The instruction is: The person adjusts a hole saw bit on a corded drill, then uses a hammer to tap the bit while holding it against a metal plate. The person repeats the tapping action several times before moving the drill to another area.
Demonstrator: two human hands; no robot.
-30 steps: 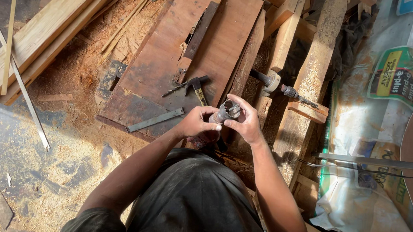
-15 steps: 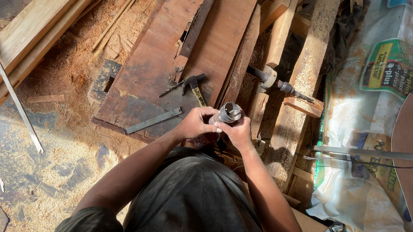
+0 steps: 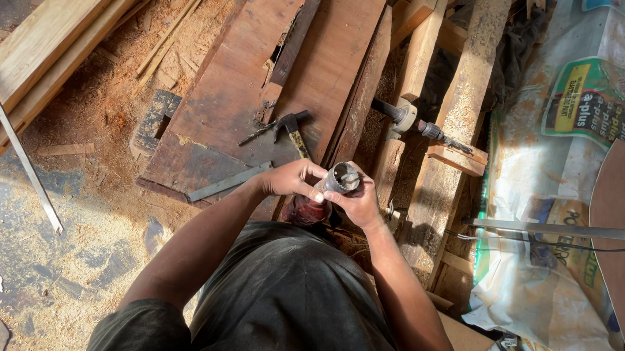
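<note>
**Hands and metal cup barely shifted**

Both hands stay together above the dark boards. The right hand (image 3: 360,204) wraps closed around the metal cup (image 3: 343,178); the left hand (image 3: 292,179) pinches its rim. A hammer (image 3: 291,128) lies just beyond.

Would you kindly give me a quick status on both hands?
Left hand and right hand both grip a small metal cylinder, open end up. Hammer lies apart on the board. Nothing in the way.
</note>
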